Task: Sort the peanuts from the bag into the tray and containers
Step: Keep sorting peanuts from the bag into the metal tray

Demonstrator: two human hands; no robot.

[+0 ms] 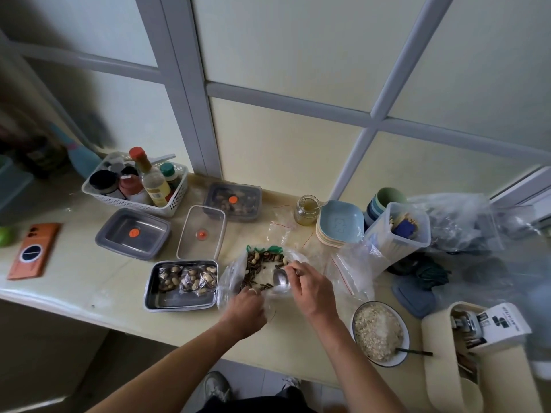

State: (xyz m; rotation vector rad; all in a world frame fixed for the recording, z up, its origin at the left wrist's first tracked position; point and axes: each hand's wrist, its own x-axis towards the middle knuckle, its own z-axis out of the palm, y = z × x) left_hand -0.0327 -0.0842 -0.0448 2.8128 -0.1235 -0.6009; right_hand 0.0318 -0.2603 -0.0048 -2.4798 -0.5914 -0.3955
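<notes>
Three packets (190, 280) in one tray (179, 307)

It was a home kitchen corner: a cream surface (89, 281) set against frosted panes in pale frames (286, 99) at twelve o'clock from where the person stood. A white basket (176, 201) of condiment bottles (152, 180) stood at eleven o'clock, with lidded food containers (132, 234) just in front of it. At one o'clock were a stack of small pastel plates (340, 225), nested bowls (387, 199) and a glass jar (307, 210). A bowl (402, 354) of pale grain, a utensil handle resting in it, sat at two o'clock. An orange-cased phone (34, 250) lay at ten o'clock, and floor tiles (268, 380) showed at six.
</notes>
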